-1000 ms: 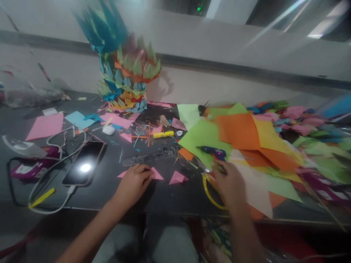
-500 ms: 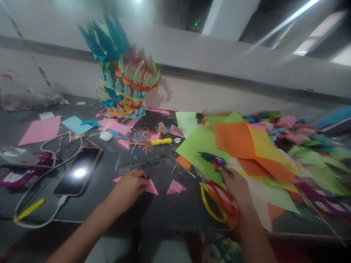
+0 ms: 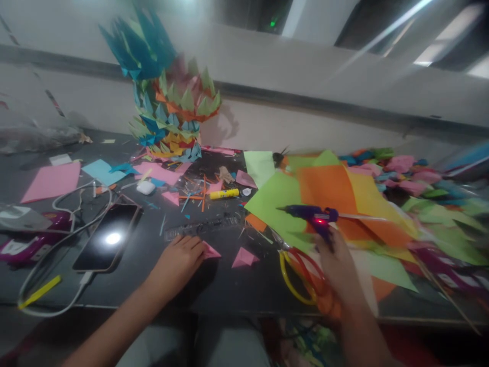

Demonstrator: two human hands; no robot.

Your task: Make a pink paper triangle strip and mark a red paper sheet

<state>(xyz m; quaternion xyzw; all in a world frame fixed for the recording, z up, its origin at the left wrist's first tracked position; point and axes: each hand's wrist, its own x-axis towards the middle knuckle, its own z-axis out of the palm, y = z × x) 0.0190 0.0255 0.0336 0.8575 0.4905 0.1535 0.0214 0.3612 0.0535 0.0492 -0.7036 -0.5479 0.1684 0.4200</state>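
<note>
My right hand (image 3: pixel 331 252) is wrapped round the handle of a dark purple hot glue gun (image 3: pixel 311 212). A red light glows on the gun, a glue stick juts from its back, and its nozzle points left over green paper. Scissors (image 3: pixel 300 280) with yellow and red handles lie just below. My left hand (image 3: pixel 184 257) is closed with its fingers down at a folded pink paper piece (image 3: pixel 210 251), mostly hidden under them. A second folded pink piece (image 3: pixel 245 258) rests on the dark table between my hands. Behind my left hand lies a clear ruler (image 3: pixel 202 226).
A tall origami model (image 3: pixel 168 117) stands at the back left. Coloured sheets (image 3: pixel 324 186) are spread on the right, beside a heap of folded pieces (image 3: pixel 401 168). A phone (image 3: pixel 107 238) on a cable lies left. A yellow glue stick (image 3: pixel 224 194) sits among paper scraps.
The glue gun has swung from tilted to nearly level in my right hand, its glue stick now showing. My left hand stays near the same spot and covers more of the pink piece.
</note>
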